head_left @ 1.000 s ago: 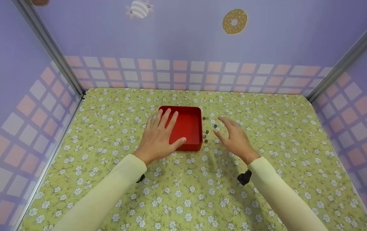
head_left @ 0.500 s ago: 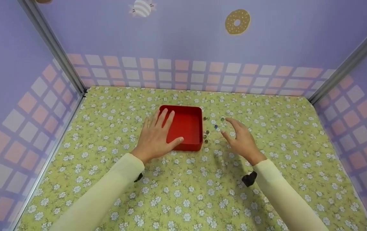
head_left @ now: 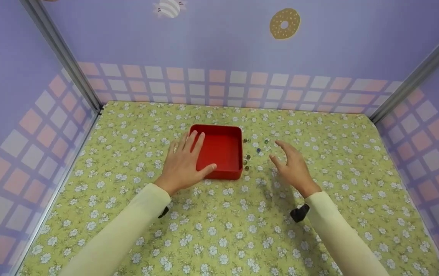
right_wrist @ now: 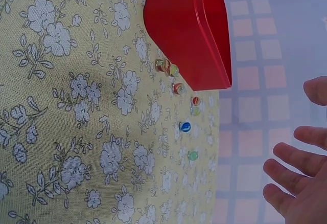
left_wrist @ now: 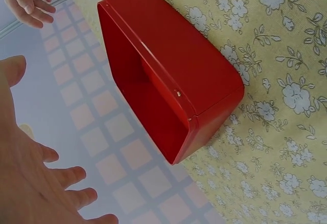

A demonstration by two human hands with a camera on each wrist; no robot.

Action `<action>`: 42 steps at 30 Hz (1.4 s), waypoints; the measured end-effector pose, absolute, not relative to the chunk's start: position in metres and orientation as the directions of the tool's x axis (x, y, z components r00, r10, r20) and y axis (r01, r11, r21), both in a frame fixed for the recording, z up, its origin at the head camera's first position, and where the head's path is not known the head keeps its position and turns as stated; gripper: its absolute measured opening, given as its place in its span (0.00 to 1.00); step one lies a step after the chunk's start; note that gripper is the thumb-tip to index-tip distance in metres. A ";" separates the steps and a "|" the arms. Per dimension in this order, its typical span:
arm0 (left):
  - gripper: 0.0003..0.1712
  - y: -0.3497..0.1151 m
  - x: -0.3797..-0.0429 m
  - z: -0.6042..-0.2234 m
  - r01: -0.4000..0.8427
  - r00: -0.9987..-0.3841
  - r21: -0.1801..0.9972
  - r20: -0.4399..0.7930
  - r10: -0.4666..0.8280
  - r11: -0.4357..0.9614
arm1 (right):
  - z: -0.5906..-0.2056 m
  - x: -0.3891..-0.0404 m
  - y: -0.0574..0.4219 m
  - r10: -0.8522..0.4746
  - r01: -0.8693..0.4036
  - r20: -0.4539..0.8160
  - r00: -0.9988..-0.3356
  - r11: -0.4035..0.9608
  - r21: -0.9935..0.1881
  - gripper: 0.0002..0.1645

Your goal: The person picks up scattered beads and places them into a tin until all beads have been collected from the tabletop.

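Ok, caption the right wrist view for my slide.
Marbles lie on flowered cloth beside a red box; the right hand hovers, holding nothing.

Red box (left_wrist: 184,50): plastic-looking, smooth, glossy. 7 marbles (right_wrist: 185,127): shiny, glassy. Floral tablecloth (right_wrist: 92,137): matt, visible weave. My sleeves (head_left: 116,230): matt cloth. Corner posts (head_left: 60,53): dull metal.

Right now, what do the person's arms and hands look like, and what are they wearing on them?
The left sleeve and right sleeve are long, plain and pale cream, reaching the wrists. A small black thing sticks out beneath the right wrist, and another black bit peeks out by the left. The left hand and right hand wear no gloves.
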State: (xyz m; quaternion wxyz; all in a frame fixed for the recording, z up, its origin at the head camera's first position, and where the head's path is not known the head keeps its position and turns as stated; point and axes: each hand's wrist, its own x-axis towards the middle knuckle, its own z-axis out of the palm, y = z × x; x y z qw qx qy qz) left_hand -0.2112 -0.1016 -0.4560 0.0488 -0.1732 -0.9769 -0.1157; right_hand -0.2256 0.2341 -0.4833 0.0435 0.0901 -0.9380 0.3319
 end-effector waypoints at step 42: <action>0.58 -0.120 -0.216 -0.477 0.327 -0.944 0.242 0.132 0.303 0.913 | -0.502 -0.235 0.228 -0.077 -0.128 0.103 -0.992 0.700 -0.702 0.29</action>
